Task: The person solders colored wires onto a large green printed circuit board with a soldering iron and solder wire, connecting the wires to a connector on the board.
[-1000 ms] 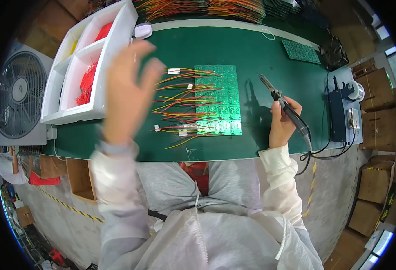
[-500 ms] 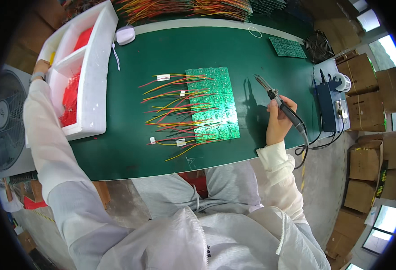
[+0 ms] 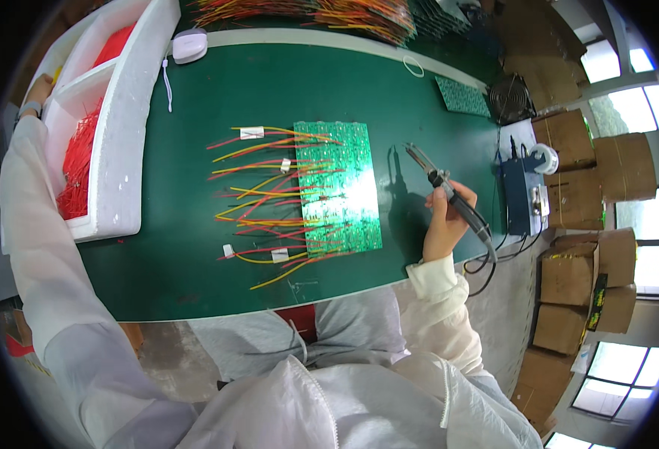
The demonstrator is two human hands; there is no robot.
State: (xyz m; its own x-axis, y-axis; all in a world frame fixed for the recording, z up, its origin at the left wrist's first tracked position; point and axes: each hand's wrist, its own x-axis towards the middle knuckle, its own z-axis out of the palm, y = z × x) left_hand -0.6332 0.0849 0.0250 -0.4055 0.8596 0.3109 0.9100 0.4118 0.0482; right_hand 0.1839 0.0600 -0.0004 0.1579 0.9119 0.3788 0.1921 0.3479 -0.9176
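Observation:
In my right hand (image 3: 443, 224) is a soldering iron (image 3: 474, 223), its tip pointing up and away over the table, to the right of a green circuit board panel (image 3: 337, 187). Red and yellow wires (image 3: 258, 191) fan out leftward from the panel, a few white labels or pieces among them. My left hand (image 3: 40, 90) reaches over the outer side of a white foam box (image 3: 123, 142), by a compartment where a bit of yellow (image 3: 58, 74) shows. Its fingers are mostly hidden. Red wires (image 3: 82, 161) fill the nearer compartment.
A blue soldering station (image 3: 520, 191) with a solder spool (image 3: 545, 159) stands at the right edge, its cable looping to the iron. A small fan (image 3: 510, 97), another board panel (image 3: 462, 96) and bundled wired boards (image 3: 367, 19) sit farther back. A white case (image 3: 189, 46) lies beside the box.
The whole view has shifted, so the box, panel and station all appear farther left. My left hand stays at the box's far compartment, and the soldering iron remains in my right hand.

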